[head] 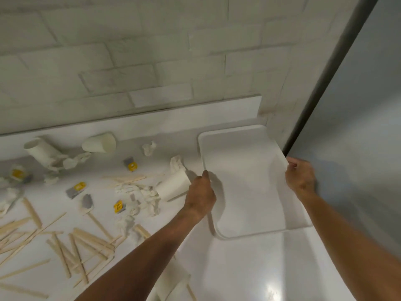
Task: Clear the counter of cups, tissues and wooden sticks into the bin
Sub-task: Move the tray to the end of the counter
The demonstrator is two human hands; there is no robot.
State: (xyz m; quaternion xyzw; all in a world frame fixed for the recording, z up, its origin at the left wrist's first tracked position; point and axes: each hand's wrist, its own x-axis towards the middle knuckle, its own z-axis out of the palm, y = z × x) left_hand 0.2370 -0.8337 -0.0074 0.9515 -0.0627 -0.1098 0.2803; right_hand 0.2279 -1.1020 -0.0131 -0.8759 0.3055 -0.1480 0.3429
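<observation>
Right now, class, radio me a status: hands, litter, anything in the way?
Left hand, right hand grip white tray by its side edges. Paper cups, tissues, wooden sticks uncleared on counter. Tipped cup beside left hand; bin not in view.

our left hand (200,193) sits at mid frame, thumb up and fingers curled on the left rim of the white tray (245,170). our right hand (300,177) grips its right rim. both bare forearms reach up from the bottom edge.

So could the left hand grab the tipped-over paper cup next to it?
Probably yes, once it lets go: the left hand grips the edge of the white tray, but the paper cup lies right beside it with nothing between.
</observation>
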